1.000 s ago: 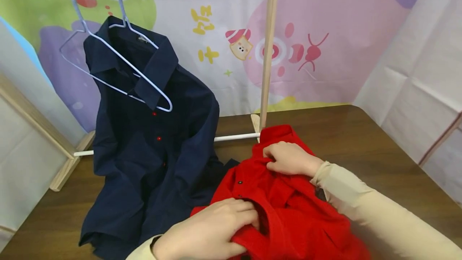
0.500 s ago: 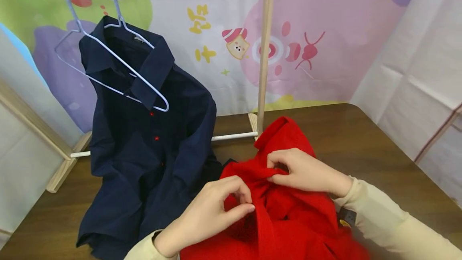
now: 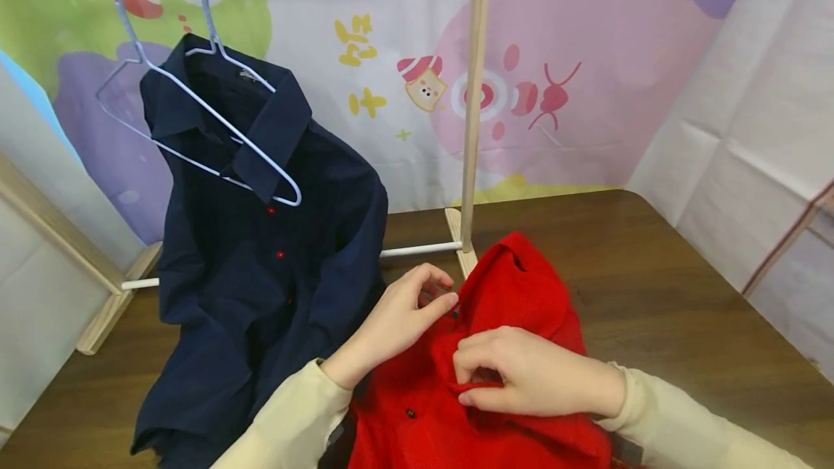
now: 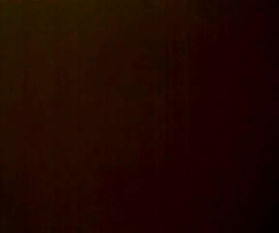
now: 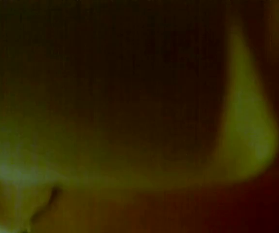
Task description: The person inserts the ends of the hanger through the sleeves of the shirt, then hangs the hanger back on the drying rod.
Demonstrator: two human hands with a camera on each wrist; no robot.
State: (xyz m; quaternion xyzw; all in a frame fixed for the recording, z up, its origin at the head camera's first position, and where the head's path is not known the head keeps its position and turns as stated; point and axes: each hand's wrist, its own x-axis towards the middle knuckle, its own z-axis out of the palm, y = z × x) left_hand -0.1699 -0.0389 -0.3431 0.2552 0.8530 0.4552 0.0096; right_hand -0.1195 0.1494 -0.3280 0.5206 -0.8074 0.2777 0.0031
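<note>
Shirt (image 3: 420, 375), red, pinched in right hand (image 3: 531, 371), grip of left hand (image 3: 394, 320) unclear: head view only, wrist views murky.

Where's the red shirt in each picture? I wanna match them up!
Head: the red shirt is low, just right of centre, beside the dark blue shirt; the right hand pinches it.
Left wrist: nearly black with dim red; can't tell.
Right wrist: dark and blurry, reddish at lower right; can't tell.
Shared landmark: only red colour, and that's not a sure match.

A cartoon backdrop (image 3: 407, 17) (partly pink) hangs behind the brown table (image 3: 658, 281).
</note>
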